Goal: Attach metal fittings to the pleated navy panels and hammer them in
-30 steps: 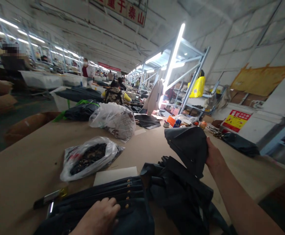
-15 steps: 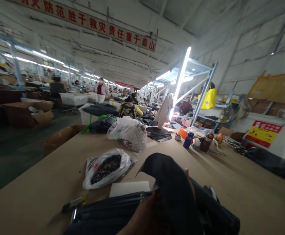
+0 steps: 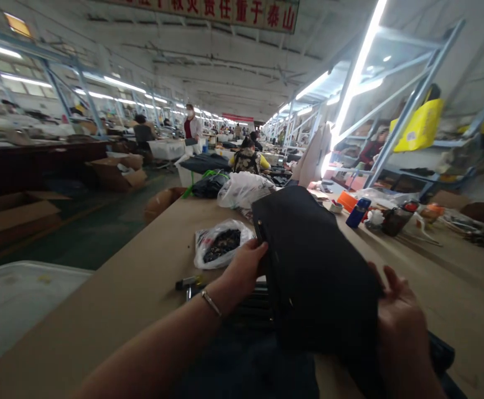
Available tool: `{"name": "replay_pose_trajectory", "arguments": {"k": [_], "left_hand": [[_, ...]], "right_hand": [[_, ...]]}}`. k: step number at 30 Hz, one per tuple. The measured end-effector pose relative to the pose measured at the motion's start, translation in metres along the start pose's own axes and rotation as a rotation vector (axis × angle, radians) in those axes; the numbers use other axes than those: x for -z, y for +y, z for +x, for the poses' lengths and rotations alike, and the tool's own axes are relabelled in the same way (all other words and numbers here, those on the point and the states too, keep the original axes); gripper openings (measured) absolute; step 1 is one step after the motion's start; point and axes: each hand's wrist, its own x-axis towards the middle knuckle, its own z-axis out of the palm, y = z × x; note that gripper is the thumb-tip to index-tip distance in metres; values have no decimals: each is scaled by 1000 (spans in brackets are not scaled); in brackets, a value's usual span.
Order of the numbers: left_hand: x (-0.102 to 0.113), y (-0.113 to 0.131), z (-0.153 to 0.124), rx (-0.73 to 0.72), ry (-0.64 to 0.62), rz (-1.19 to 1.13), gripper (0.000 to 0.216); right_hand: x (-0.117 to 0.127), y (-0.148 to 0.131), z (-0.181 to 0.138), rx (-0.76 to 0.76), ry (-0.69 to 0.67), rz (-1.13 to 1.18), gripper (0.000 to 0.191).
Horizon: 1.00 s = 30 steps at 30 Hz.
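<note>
Dark panel (image 3: 320,266): I see it raised above the bench (image 3: 137,299), tilted, to the right of the open plastic bag (image 3: 199,252) and nearer to my head camera than that bag. Small gold-coloured spots show on its face and along its left edge.

Left hand (image 3: 250,259): clamped on the left edge of the panel, just to the right of the open plastic bag. Right hand (image 3: 400,310): at the panel's right edge, well to the right of the same bag; I cannot tell whether its fingers are clamped, as they are blurred and partly hidden.

Surrounding items, located from the open plastic bag: bulging plastic bag (image 3: 242,191), just beyond; dark-handled tool (image 3: 184,284), near side; dark folded material (image 3: 250,360), nearer to me; blue bottle (image 3: 358,213), well to the right.
</note>
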Motion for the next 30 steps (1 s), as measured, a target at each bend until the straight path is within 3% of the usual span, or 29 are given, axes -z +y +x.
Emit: {"name": "replay_pose_trajectory", "arguments": {"k": [3, 4, 5, 7, 9, 12, 15, 18, 21, 23, 25, 28, 30], "left_hand": [[-3, 39, -3, -226, -174, 501, 5], [-10, 47, -9, -302, -257, 724, 8], [-18, 54, -16, -374, -335, 940, 12], [-37, 63, -33, -513, -446, 1295, 13], [-52, 71, -50, -608, -521, 1495, 14], [-60, 86, -71, -599, -534, 1616, 18], [-52, 103, -93, -488, -485, 1614, 20], [-40, 111, -115, -283, -570, 1515, 26], [-22, 94, -118, -93, -667, 1419, 29], [-1, 66, -105, 18, -685, 1422, 25], [24, 29, -84, 43, -683, 1504, 23], [59, -24, -52, 47, -584, 1822, 23], [73, -46, -38, 54, -545, 1936, 25]], "right_hand": [[19, -44, -17, 97, 287, 128, 43], [23, -63, -24, 178, 266, 101, 38], [25, -82, -31, 371, 266, -73, 32], [22, -116, -37, 853, -36, -445, 32], [14, -139, -31, 1086, -271, -707, 36], [7, -153, -16, 993, -399, -816, 31], [17, -158, -11, 827, -522, -737, 37], [29, -157, -15, 494, -891, -486, 32], [17, -133, -25, 95, -1195, -254, 36], [-6, -99, -35, -49, -1276, -265, 42], [-37, -58, -48, -6, -1240, -430, 43], [-77, -3, -68, 344, -1088, -797, 35], [-95, 20, -76, 418, -1067, -923, 37]]}}
